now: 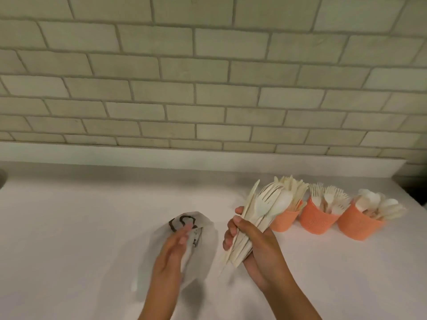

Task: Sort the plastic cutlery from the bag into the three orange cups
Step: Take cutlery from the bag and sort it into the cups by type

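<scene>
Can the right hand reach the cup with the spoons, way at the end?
Probably yes. The spoon cup stands on the same side as the right hand, with bare counter in front of it. The hand is full, though: it grips a bundle of cutlery.

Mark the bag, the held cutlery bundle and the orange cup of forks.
bag [209, 237]: head view, its bare right side.
cutlery bundle [265, 207]: head view, its upper half.
fork cup [318, 219]: head view, its orange front wall.

Pale brick-tile wall [208, 72] behind white countertop [80, 215].
</scene>
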`<state>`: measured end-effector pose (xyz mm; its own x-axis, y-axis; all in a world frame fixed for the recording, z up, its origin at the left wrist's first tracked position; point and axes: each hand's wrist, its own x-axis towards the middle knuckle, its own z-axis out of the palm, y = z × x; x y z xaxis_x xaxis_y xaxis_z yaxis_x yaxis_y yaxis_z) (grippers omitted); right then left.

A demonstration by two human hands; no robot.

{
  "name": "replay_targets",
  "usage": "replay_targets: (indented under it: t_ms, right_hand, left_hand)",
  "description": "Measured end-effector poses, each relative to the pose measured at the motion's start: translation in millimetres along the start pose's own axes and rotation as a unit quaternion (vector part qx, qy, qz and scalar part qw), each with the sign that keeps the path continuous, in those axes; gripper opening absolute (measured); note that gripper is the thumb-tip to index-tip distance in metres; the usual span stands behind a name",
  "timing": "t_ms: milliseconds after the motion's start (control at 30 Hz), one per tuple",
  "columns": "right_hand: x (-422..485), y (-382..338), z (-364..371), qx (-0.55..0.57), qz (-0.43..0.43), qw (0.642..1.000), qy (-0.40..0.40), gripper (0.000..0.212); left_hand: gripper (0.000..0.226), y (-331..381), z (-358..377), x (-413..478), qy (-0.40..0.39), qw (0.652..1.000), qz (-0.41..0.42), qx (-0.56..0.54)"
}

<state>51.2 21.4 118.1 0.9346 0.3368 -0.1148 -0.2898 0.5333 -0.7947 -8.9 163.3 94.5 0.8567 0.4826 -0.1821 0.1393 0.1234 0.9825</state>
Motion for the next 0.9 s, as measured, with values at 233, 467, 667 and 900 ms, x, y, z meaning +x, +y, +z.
replay_targets:
  t_ms: [233,467,667,900]
  right_hand:
    - [-17.9,-8.5,9.5,-0.207,-0.084,0.971,0.083,0.015]
    - [-26.0,-26.7,-6.0,-0.222,-0.119,0.961,0.114,0.014]
    - [-35.1,-37.5,-38.1,-0.122,-0.095,0.979,0.132,0.014]
    - [-57.1,-64.8,-98.6,-0.041,-0.023,0.995,0.084,0.023]
  left_hand:
    - [0.030,14.2,77.7,-10.4,-0.149,0.788,-0.334,-0.495]
    - [0.028,26.0,108.4,-13.0,-0.230,0.774,-0.342,-0.482]
    - [0.026,9.4,137.7,-22.3,-0.205,0.853,-0.337,-0.342]
    - [0.018,12.0,160.9,-25.6,-0.217,0.976,-0.008,-0.011]
